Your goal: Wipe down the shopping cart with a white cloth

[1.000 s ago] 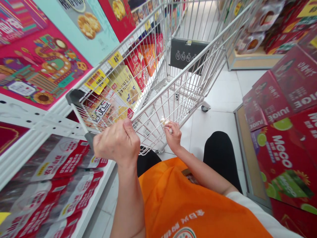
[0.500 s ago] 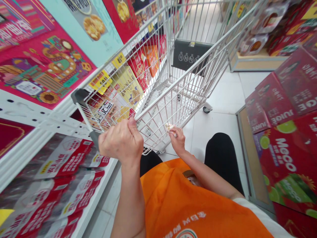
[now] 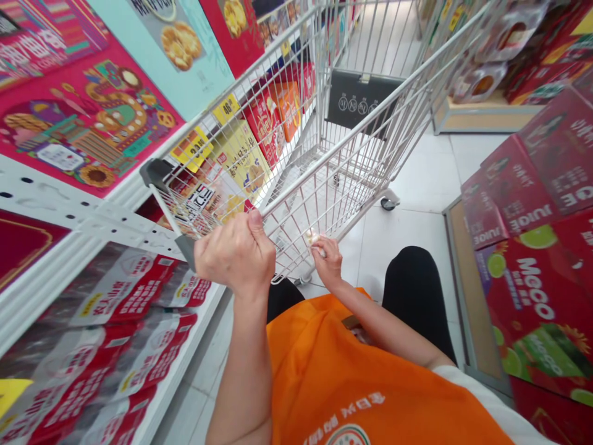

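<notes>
My left hand (image 3: 236,253) is wrapped round the top rim at the near corner of a wire shopping cart (image 3: 319,161). Lower and to the right, my right hand (image 3: 328,262) pinches a small crumpled whitish cloth (image 3: 312,238) against the wires of the cart's side. The cart's basket shows its bare wire floor, and a dark sign (image 3: 361,102) with round symbols hangs at its far end. Part of the cloth is hidden by my fingers.
Shelves with a pink box (image 3: 88,130) and yellow price tags line the left side. Below them lie wrapped bottle packs (image 3: 125,290). Red drink cartons (image 3: 537,290) are stacked at the right on a low platform. A cart wheel (image 3: 389,203) rests on the tiled floor.
My left hand and the near corner of the cart have shifted slightly right in view. My right hand and the cloth have moved slightly left along the wires.
</notes>
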`<state>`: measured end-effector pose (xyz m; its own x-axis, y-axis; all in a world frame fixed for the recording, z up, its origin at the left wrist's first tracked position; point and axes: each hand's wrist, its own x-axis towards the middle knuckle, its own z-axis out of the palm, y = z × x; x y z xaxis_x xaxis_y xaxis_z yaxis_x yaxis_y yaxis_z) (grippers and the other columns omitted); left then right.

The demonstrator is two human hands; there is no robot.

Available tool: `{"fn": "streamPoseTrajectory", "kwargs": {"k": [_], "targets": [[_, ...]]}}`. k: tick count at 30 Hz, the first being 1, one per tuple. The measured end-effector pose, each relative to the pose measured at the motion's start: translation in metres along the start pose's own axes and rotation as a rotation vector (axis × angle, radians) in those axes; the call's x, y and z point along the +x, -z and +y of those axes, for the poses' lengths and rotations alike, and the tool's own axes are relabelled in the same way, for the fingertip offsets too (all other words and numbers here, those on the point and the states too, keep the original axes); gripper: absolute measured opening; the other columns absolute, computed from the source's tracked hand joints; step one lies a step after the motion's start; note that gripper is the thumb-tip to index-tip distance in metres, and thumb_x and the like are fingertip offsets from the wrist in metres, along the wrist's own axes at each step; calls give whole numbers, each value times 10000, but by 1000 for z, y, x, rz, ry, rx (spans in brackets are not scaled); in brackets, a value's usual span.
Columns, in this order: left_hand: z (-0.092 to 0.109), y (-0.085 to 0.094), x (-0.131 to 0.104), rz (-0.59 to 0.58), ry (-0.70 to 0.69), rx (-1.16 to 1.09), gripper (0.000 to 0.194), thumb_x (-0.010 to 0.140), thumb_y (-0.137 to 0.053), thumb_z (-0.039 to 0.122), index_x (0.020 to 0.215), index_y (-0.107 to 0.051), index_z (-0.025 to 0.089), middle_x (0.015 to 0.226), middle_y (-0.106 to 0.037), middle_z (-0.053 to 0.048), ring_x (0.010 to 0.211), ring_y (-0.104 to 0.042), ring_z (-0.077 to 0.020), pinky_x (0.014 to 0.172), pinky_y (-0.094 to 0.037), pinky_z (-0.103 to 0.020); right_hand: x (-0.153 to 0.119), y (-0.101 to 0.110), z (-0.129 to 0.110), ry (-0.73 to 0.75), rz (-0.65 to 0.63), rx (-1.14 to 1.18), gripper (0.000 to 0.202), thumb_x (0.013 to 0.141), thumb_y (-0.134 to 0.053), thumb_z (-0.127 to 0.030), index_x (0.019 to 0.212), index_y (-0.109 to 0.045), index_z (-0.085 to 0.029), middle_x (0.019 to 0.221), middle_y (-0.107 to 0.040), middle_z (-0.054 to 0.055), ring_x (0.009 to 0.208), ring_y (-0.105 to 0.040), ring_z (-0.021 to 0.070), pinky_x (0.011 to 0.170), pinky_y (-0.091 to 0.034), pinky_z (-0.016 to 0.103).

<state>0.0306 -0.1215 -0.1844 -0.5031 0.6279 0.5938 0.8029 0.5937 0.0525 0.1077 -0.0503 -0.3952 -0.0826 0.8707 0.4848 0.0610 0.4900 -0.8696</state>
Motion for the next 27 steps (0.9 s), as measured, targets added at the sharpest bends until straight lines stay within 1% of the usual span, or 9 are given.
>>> {"fn": "streamPoseTrajectory", "kwargs": {"k": [5, 7, 11, 13, 15, 18, 21, 24, 27], "targets": [[3, 4, -1, 0, 3, -22, 482, 1045, -239, 429, 781, -588, 224, 738, -648, -70, 732, -550, -218, 754, -318, -387, 13, 0, -12, 3, 28, 3, 119, 853, -576, -175, 841, -665, -254, 959, -736, 30, 1015, -648, 197, 989, -508, 403], [4, 4, -1, 8, 2, -45, 471, 1041, -251, 436, 795, -597, 231, 747, -656, -69, 740, -560, -222, 744, -314, -388, 15, 0, -12, 7, 33, 2, 113, 852, -574, -180, 825, -655, -253, 959, -733, 30, 1019, -648, 198, 993, -507, 410], [8, 1, -1, 8, 14, -60, 467, 1034, -273, 438, 773, -599, 230, 733, -657, -66, 721, -551, -218, 723, -295, -389, 1, 9, -2, -57, 34, -18, 108, 831, -564, -170, 779, -627, -242, 860, -709, 29, 965, -654, 205, 911, -530, 394], [13, 0, 0, -9, 33, -58, 472, 1032, -278, 438, 768, -605, 224, 729, -651, -71, 722, -548, -221, 724, -289, -392, -4, 15, -5, -77, 86, -41, 95, 839, -571, -174, 794, -625, -238, 870, -703, 36, 976, -653, 206, 901, -529, 389], [20, 0, 1, -36, 45, -64, 478, 1031, -276, 447, 782, -616, 220, 744, -648, -79, 740, -554, -225, 732, -288, -396, -4, 17, -14, -39, 124, -48, 81, 855, -585, -181, 822, -631, -239, 924, -712, 47, 1021, -649, 207, 937, -517, 396], [33, 1, 1, -58, 57, -79, 508, 1031, -258, 480, 781, -614, 216, 755, -648, -86, 746, -552, -225, 730, -284, -395, 3, 13, -26, 23, 124, -34, 84, 864, -590, -172, 844, -633, -241, 990, -723, 54, 1055, -642, 204, 973, -502, 401], [46, 2, 1, -59, 52, -106, 517, 1025, -262, 507, 775, -608, 215, 739, -636, -85, 732, -538, -221, 719, -281, -390, 8, 12, -18, 2, 122, -27, 101, 864, -571, -166, 832, -628, -244, 967, -721, 46, 1003, -636, 200, 959, -508, 402], [56, 0, 1, -76, 46, -131, 522, 1021, -264, 521, 782, -612, 213, 732, -622, -85, 738, -534, -226, 722, -287, -388, 8, 17, -1, -40, 87, -27, 110, 853, -560, -177, 786, -614, -246, 868, -705, 31, 939, -626, 205, 946, -515, 411], [63, -4, 1, -58, 34, -158, 505, 1020, -273, 511, 805, -620, 214, 730, -609, -85, 763, -535, -234, 739, -297, -389, 15, 24, 3, -95, 85, -36, 111, 847, -554, -180, 779, -609, -248, 846, -694, 23, 952, -627, 206, 947, -514, 404]]}}
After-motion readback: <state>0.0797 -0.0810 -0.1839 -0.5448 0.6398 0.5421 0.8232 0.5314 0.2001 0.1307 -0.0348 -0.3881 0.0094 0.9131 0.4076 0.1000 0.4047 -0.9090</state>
